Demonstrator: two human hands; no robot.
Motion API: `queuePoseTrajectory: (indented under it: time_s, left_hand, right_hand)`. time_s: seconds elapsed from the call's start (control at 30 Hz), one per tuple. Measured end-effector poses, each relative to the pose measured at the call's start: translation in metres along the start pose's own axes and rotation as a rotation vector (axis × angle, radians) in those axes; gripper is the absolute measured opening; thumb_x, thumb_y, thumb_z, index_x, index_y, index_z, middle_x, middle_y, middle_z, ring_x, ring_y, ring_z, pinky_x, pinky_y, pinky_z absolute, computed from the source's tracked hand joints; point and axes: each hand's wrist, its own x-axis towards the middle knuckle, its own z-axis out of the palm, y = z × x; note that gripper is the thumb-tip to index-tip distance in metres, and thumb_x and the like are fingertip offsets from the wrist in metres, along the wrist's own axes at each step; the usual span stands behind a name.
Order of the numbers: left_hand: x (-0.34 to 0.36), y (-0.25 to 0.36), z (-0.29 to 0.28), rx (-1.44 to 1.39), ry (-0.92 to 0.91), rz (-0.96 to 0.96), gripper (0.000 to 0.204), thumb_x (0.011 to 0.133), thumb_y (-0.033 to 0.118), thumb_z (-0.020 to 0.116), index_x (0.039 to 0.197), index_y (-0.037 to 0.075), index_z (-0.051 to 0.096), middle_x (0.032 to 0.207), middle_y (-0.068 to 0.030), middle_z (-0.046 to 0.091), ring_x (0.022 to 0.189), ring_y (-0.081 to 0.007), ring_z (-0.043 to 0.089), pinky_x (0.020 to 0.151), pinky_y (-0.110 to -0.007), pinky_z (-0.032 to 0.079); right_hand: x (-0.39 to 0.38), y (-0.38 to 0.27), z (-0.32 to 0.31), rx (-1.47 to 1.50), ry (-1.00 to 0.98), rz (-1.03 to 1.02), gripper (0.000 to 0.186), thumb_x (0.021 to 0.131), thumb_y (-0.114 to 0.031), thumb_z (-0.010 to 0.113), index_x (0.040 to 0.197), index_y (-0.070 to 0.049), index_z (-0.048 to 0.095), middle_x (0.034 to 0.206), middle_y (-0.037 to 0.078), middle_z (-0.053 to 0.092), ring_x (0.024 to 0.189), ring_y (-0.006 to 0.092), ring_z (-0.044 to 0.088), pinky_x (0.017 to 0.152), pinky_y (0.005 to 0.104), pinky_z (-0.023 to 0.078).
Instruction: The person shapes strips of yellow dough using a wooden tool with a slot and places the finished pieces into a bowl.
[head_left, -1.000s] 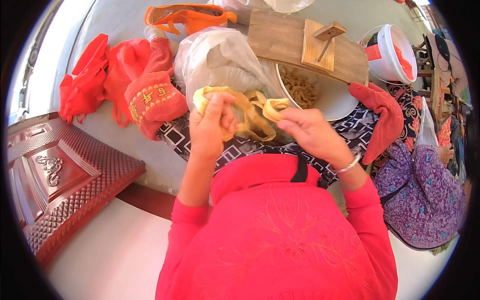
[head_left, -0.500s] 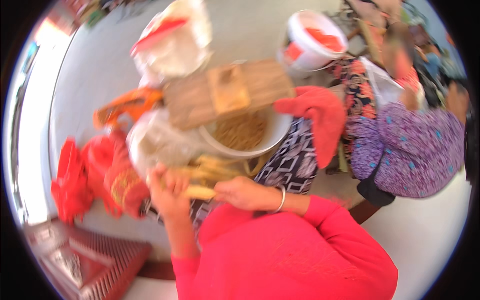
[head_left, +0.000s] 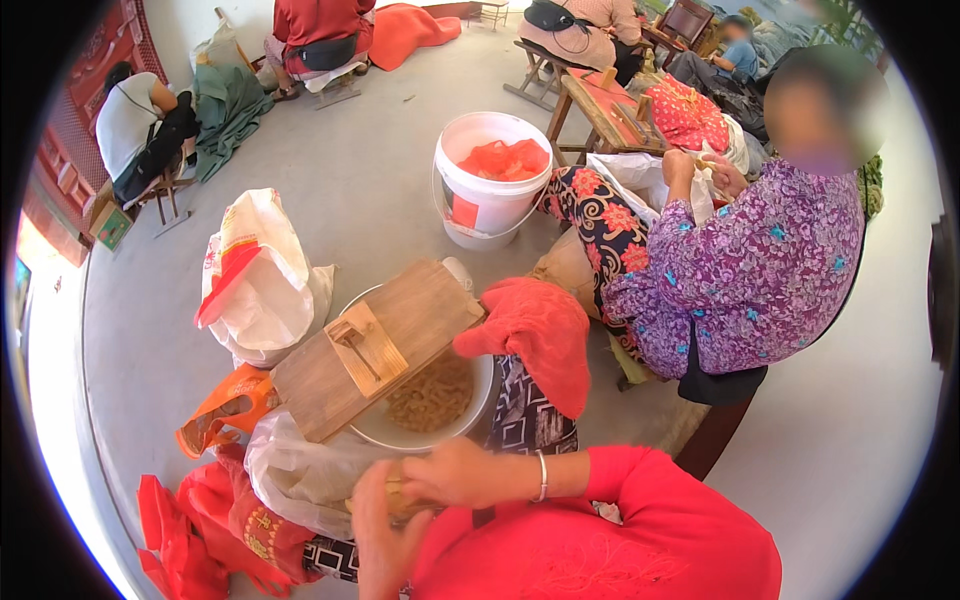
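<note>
In front of my chest my two hands are close together. My left hand curls around a yellowish elongated piece, its thumb apart from the fingers. My right hand, with a bangle at the wrist, pinches the same piece from the other side; much of it is hidden by fingers. Beyond them a white basin holds many small brownish pieces. Across its rim lies a wooden plank with a smaller wooden block fixed on it. A translucent plastic bag sits left of the basin.
A red cloth drapes over my right knee. Red bags and an orange bag lie left. A white sack and a white bucket stand ahead. A person in purple sits close at right; others sit farther off.
The view has tilted up, bringing more of the room into sight, so my hands appear lower. My hands have drawn closer together around the yellowish piece, which was more exposed before.
</note>
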Motion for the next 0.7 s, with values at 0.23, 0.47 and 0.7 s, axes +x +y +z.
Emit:
queuePoseTrajectory:
  time_s: [0.23,0.47,0.7]
  left_hand:
    - [0.021,-0.022,0.01,-0.166,-0.376,-0.179,0.013,0.088,0.009,0.058,0.08,-0.002,0.059,0.063,-0.0163,0.056,0.053,-0.0218,0.056,0.053,-0.035,0.045]
    - [0.048,-0.093,0.026,-0.549,-0.37,-0.411,0.037,0.095,0.028,0.052,0.073,0.0,0.06,0.057,-0.0004,0.053,0.053,-0.0113,0.048,0.051,-0.03,0.039]
    - [0.022,-0.067,0.057,-0.913,-0.154,-0.382,0.024,0.098,0.02,0.045,0.1,0.0,0.058,0.067,0.0036,0.049,0.057,-0.0029,0.039,0.05,-0.018,0.029]
  right_hand:
    - [-0.005,0.021,-0.004,0.068,0.083,0.302,0.018,0.087,-0.017,0.063,0.073,-0.007,0.059,0.07,0.01,0.06,0.06,0.0275,0.06,0.05,0.0335,0.046]
    - [-0.004,0.002,0.02,1.056,-0.243,0.658,0.022,0.092,-0.006,0.054,0.108,-0.001,0.067,0.063,0.0,0.057,0.052,0.0081,0.048,0.052,0.0224,0.04]
    - [0.028,0.017,0.016,0.96,0.197,0.437,0.021,0.095,-0.009,0.055,0.111,-0.001,0.065,0.076,0.003,0.065,0.062,0.0085,0.059,0.06,0.0274,0.052]
